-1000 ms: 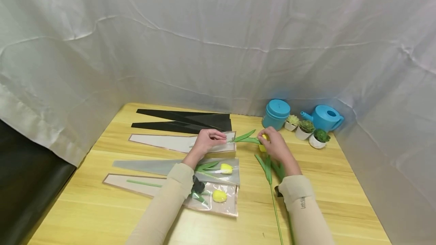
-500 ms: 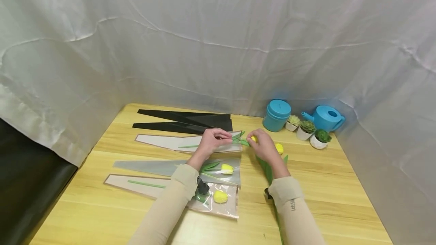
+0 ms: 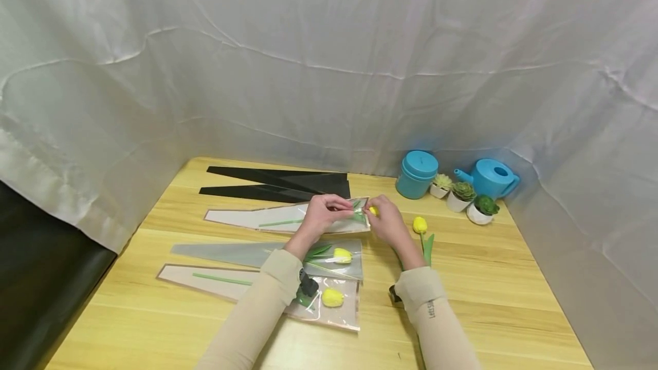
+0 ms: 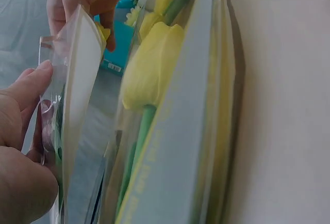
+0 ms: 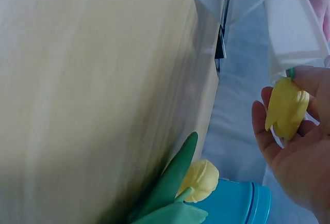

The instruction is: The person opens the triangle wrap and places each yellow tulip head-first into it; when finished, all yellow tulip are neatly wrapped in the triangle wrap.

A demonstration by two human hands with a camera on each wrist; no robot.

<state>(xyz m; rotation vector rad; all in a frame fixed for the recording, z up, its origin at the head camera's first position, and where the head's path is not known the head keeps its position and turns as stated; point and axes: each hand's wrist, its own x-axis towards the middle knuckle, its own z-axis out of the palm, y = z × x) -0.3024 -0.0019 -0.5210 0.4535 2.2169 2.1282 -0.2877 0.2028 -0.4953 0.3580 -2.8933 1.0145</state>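
Observation:
My left hand [image 3: 321,216] pinches a long white flower sleeve [image 3: 231,217] with a clear front near its wide end; the left wrist view shows thumb and fingers on either side of it. The green stem of a yellow artificial tulip [image 5: 286,108] lies inside this sleeve. At the wide end, my right hand [image 3: 389,226] pinches the stem just under the tulip's head, which sits among the curled fingers outside the sleeve. Nearer me lie a grey sleeve [image 3: 221,252] and another white sleeve [image 3: 177,274], each with a yellow tulip in it.
Black sleeves [image 3: 272,179] lie at the back of the wooden table. A loose yellow tulip [image 3: 420,225] lies partly under the right forearm. At the back right stand a blue canister [image 3: 416,175], small potted succulents [image 3: 461,194] and a blue watering can [image 3: 492,179].
My right hand has moved left, sliding the tulip's stem and leaves into the sleeve. The left hand has shifted slightly right, still holding the sleeve. The loose tulip's head has come into view.

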